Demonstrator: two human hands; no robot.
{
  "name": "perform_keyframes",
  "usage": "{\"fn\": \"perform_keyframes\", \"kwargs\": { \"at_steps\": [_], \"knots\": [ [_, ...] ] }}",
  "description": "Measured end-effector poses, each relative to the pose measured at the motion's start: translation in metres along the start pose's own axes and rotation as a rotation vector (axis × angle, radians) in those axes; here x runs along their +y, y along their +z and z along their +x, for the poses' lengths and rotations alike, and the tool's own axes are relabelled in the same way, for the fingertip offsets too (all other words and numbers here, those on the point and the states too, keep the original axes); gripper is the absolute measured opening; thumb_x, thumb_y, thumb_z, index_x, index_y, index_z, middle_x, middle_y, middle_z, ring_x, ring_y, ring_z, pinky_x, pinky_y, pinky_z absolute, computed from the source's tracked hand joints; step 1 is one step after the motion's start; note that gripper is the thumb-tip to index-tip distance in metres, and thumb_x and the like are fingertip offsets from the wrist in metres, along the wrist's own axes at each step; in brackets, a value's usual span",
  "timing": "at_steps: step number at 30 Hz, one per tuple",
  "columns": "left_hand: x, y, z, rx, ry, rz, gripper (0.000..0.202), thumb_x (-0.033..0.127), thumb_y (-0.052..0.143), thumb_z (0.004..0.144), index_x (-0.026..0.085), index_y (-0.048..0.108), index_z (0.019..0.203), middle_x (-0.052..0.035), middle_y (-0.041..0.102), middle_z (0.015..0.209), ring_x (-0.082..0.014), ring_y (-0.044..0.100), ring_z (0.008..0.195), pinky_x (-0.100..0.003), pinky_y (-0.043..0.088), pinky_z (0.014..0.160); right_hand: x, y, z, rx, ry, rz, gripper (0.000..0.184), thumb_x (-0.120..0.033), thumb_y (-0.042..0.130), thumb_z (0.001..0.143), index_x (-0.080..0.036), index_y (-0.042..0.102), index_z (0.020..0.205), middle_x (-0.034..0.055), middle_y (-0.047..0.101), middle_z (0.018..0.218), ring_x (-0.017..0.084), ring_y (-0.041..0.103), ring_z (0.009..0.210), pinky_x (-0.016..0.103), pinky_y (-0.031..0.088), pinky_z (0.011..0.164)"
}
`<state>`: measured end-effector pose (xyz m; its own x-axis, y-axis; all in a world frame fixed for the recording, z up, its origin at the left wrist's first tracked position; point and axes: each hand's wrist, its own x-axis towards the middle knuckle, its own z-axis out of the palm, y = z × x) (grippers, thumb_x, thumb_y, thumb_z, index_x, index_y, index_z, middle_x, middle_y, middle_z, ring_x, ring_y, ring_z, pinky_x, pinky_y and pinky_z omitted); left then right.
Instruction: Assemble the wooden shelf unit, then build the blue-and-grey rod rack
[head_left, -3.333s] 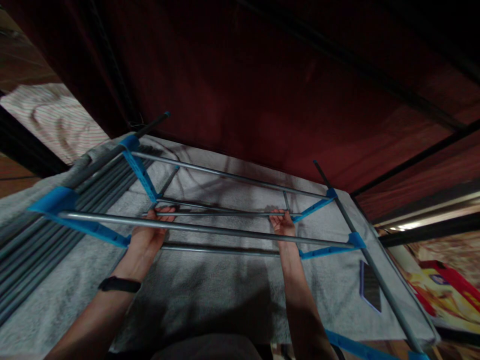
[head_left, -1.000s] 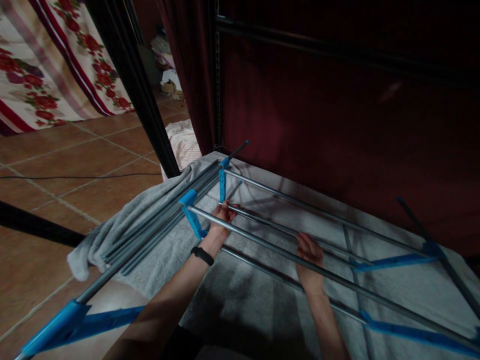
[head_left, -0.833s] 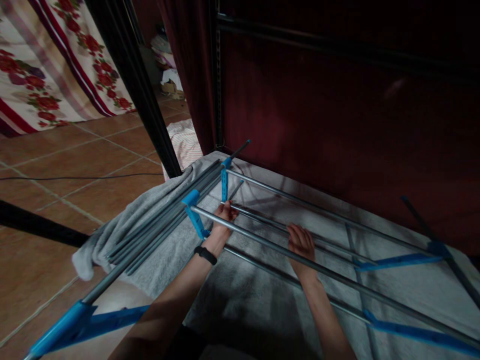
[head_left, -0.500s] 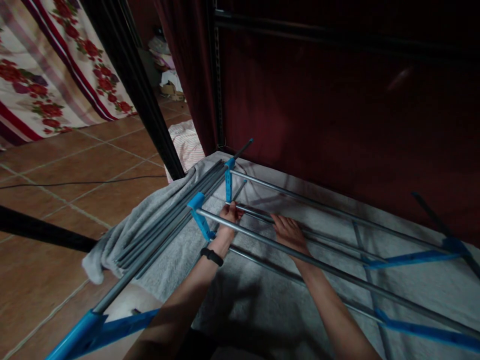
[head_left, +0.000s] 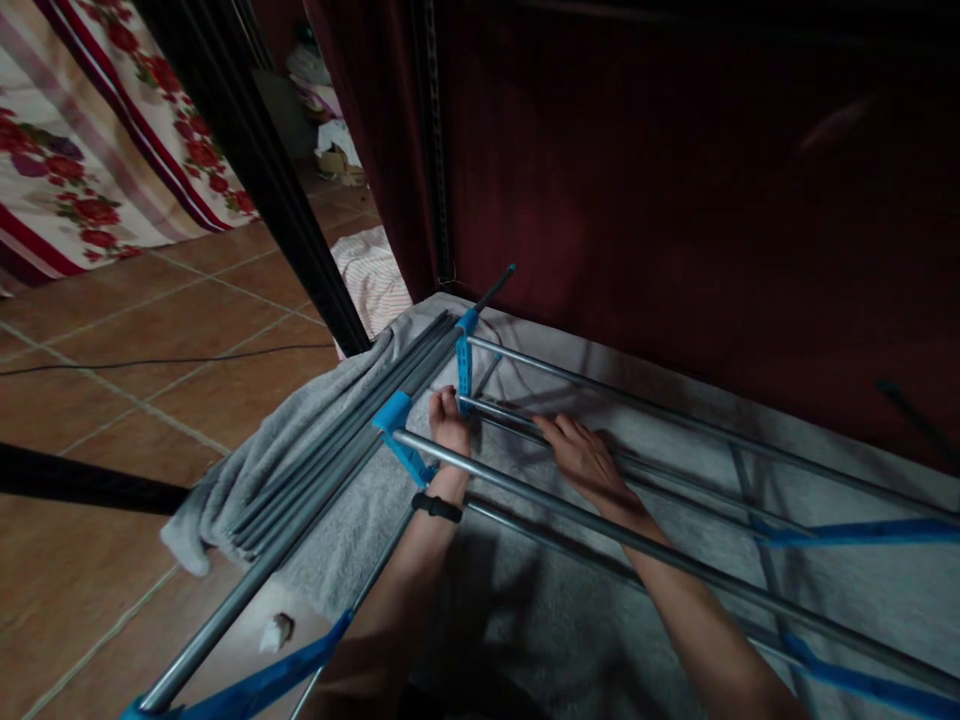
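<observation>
A rack of grey metal tubes joined by blue plastic connectors lies over a grey towel. My left hand reaches under the upper tube and curls round the end of a lower tube beside the blue upright piece. My right hand lies along the same lower tube a little to the right, fingers stretched over it. A black band sits on my left wrist.
A bundle of loose grey tubes lies on the towel's left edge. Brown floor tiles, a black post, a flowered cloth and a dark red curtain surround the spot. A small white scrap lies on the floor.
My right hand slid left along the lower tube toward my left hand. My left hand moved up to the tube's end by the blue upright. The view turned left.
</observation>
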<state>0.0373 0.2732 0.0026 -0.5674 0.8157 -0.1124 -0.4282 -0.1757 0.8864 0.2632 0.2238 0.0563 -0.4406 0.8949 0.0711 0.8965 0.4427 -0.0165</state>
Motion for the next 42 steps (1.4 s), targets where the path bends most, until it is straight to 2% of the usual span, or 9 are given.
{"fn": "perform_keyframes", "kwargs": {
  "at_steps": [3, 8, 13, 18, 21, 25, 28, 36, 42],
  "knots": [
    [0.004, 0.017, 0.006, 0.033, 0.149, 0.086, 0.026, 0.034, 0.058, 0.096, 0.018, 0.063, 0.076, -0.0003, 0.063, 0.073, -0.0136, 0.059, 0.074, -0.022, 0.044, 0.070, 0.001, 0.002, 0.000, 0.008, -0.009, 0.004, 0.061, -0.007, 0.032, 0.095, -0.030, 0.041, 0.150, 0.0058, 0.062, 0.111, 0.019, 0.059, 0.098, 0.030, 0.042, 0.083],
    [0.006, 0.033, 0.013, -0.026, -0.017, 0.026, 0.053, 0.061, 0.044, 0.096, 0.017, 0.062, 0.071, -0.0016, 0.060, 0.059, -0.0141, 0.055, 0.052, -0.026, 0.043, 0.054, 0.001, 0.001, 0.000, 0.038, -0.008, 0.011, 0.056, -0.010, 0.033, 0.097, -0.030, 0.041, 0.150, 0.0066, 0.062, 0.112, 0.020, 0.059, 0.100, 0.030, 0.042, 0.084],
    [0.001, 0.036, 0.021, 0.009, -0.055, -0.009, 0.061, 0.072, 0.048, 0.089, 0.018, 0.056, 0.061, 0.0008, 0.053, 0.052, -0.0119, 0.050, 0.046, -0.025, 0.041, 0.049, 0.000, -0.006, 0.000, 0.050, -0.012, 0.044, 0.050, -0.015, 0.034, 0.100, -0.029, 0.044, 0.146, 0.0063, 0.064, 0.111, 0.019, 0.061, 0.099, 0.030, 0.043, 0.085],
    [-0.001, 0.039, 0.021, 0.013, -0.035, -0.013, 0.061, 0.071, 0.046, 0.091, 0.020, 0.051, 0.058, 0.0011, 0.051, 0.051, -0.0108, 0.045, 0.046, -0.024, 0.039, 0.048, -0.014, -0.008, 0.019, 0.023, -0.043, 0.110, 0.043, -0.027, 0.032, 0.103, -0.024, 0.048, 0.143, 0.0082, 0.065, 0.121, 0.020, 0.063, 0.099, 0.031, 0.047, 0.084],
    [0.000, 0.039, 0.019, -0.005, -0.053, 0.000, 0.063, 0.070, 0.042, 0.093, 0.020, 0.050, 0.056, 0.0015, 0.048, 0.050, -0.0106, 0.043, 0.044, -0.025, 0.038, 0.047, -0.037, -0.010, 0.043, 0.019, -0.075, 0.139, 0.045, -0.024, 0.031, 0.102, -0.021, 0.046, 0.144, 0.0105, 0.063, 0.127, 0.021, 0.063, 0.103, 0.032, 0.047, 0.087],
    [0.001, 0.034, 0.019, -0.029, -0.025, 0.062, 0.062, 0.069, 0.041, 0.094, 0.020, 0.053, 0.058, 0.0012, 0.049, 0.052, -0.0117, 0.045, 0.046, -0.025, 0.039, 0.049, -0.069, -0.016, 0.076, 0.033, -0.106, 0.157, 0.044, -0.025, 0.030, 0.104, -0.018, 0.046, 0.143, 0.0091, 0.065, 0.120, 0.019, 0.064, 0.094, 0.028, 0.047, 0.077],
    [0.001, 0.031, 0.019, -0.002, 0.041, 0.104, 0.057, 0.064, 0.046, 0.094, 0.020, 0.052, 0.059, 0.0020, 0.049, 0.055, -0.0122, 0.047, 0.051, -0.025, 0.042, 0.055, -0.083, -0.018, 0.091, 0.057, -0.073, 0.152, 0.041, -0.031, 0.033, 0.105, -0.019, 0.047, 0.142, 0.0063, 0.066, 0.115, 0.017, 0.063, 0.089, 0.026, 0.045, 0.075],
    [0.000, 0.032, 0.022, -0.006, -0.013, 0.121, 0.057, 0.059, 0.038, 0.099, 0.019, 0.058, 0.064, 0.0004, 0.055, 0.058, -0.0125, 0.051, 0.054, -0.024, 0.044, 0.059, -0.082, -0.014, 0.096, 0.078, -0.133, 0.108, 0.038, -0.022, 0.030, 0.105, -0.019, 0.052, 0.136, 0.0031, 0.069, 0.112, 0.013, 0.063, 0.093, 0.025, 0.041, 0.087],
    [-0.006, 0.030, 0.026, 0.008, 0.002, 0.091, 0.056, 0.062, 0.042, 0.097, 0.019, 0.061, 0.066, 0.0003, 0.058, 0.061, -0.0125, 0.054, 0.056, -0.024, 0.045, 0.061, -0.079, -0.014, 0.098, 0.068, -0.163, 0.144, 0.039, -0.023, 0.031, 0.106, -0.017, 0.046, 0.141, 0.0024, 0.069, 0.112, 0.014, 0.064, 0.094, 0.026, 0.044, 0.087]
  ]
}}
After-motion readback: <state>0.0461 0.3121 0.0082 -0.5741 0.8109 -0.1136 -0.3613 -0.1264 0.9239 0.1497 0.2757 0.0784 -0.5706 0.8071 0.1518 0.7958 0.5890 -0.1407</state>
